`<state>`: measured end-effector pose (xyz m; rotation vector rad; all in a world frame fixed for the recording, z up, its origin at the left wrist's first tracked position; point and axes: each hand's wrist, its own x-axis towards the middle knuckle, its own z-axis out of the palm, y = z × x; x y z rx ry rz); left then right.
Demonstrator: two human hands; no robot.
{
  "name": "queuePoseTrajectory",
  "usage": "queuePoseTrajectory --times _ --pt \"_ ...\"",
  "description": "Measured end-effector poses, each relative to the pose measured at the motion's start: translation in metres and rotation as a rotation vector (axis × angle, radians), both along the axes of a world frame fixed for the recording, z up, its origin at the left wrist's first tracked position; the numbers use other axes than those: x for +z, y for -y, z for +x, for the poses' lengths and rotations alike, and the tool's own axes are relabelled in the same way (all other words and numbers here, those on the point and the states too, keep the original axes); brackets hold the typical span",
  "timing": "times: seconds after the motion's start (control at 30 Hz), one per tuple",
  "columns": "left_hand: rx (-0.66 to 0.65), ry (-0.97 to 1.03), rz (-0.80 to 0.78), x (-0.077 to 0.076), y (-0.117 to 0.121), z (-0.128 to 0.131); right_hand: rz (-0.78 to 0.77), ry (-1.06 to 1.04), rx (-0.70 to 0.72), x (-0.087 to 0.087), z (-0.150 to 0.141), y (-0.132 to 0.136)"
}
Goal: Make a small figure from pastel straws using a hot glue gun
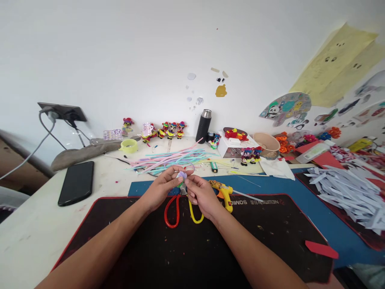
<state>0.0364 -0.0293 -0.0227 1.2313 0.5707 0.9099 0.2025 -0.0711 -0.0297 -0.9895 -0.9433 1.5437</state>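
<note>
My left hand (164, 185) and my right hand (202, 194) meet over the dark mat, each pinching a small lavender fuzzy piece (181, 175) that looks like bent pipe cleaner. A thin lavender strand loops up from it behind the fingers. Just below the hands lies a pair of scissors (172, 216) with one red and one yellow handle; its blades are mostly hidden. Beside my right hand rests a yellow hot glue gun (228, 198) with a clear glue stick in it. Behind the fingers spreads a pile of pink, mint and lavender pipe cleaners (168, 158).
A black phone (76, 183) lies at left, near a yellow-green tape roll (129, 145). Small colourful figures (172, 130) and a black thermos (203, 126) line the wall. White paper strips (345, 196) are heaped at right. A green lighter (213, 167) lies behind the mat (135, 249).
</note>
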Motion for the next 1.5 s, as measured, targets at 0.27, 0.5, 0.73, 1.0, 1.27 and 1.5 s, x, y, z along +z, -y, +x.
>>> queuePoseTrajectory --times 0.27,0.5,0.73,1.0,1.27,1.5 --pt "0.023 0.016 -0.024 0.001 0.001 0.000 0.029 0.024 -0.025 0.000 -0.004 0.002" --pt "0.038 0.047 -0.051 0.002 0.002 0.002 0.049 0.007 0.018 0.003 -0.011 0.003" --pt "0.006 0.119 -0.127 0.003 0.004 0.003 0.064 -0.024 0.016 0.001 -0.017 0.000" --pt "-0.007 0.152 -0.167 0.004 0.006 0.004 0.053 -0.063 0.035 -0.001 -0.011 0.001" --pt "-0.024 0.165 -0.204 -0.001 0.002 0.001 0.030 -0.102 0.063 -0.003 -0.008 0.003" --pt "-0.056 0.156 -0.206 0.001 0.000 -0.002 0.019 -0.110 0.094 0.000 -0.006 0.007"
